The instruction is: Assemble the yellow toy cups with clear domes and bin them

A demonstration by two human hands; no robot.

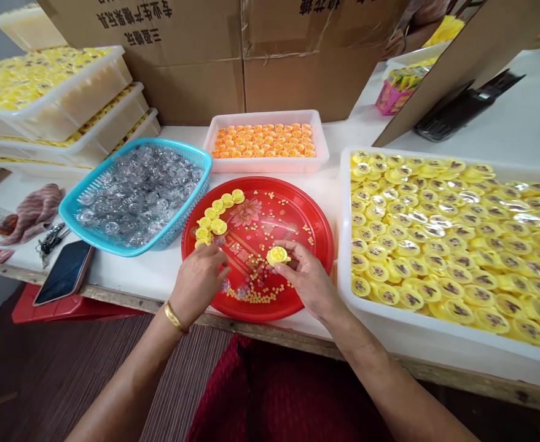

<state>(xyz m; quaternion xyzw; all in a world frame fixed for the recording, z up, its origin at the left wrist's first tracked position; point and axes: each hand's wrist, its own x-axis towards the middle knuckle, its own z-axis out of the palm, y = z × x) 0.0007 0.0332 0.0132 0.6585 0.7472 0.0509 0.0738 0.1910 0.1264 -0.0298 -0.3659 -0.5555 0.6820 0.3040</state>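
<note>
My right hand pinches a small yellow toy teacup filled with pale yellow candy bits, held above the right half of a round red tray. My left hand, with a gold bangle at the wrist, is over the tray's left edge. Its fingers are curled, and what they hold, if anything, is hidden. Just beyond it a curved row of yellow teacups stands along the tray's rim. Loose candy bits lie scattered on the tray, most thickly near the front.
A blue basket of clear plastic pieces stands left of the tray. Behind is a white bin of orange pieces; at right, a large bin of sealed yellow cups. Stacked bins, a phone and cardboard surround the area.
</note>
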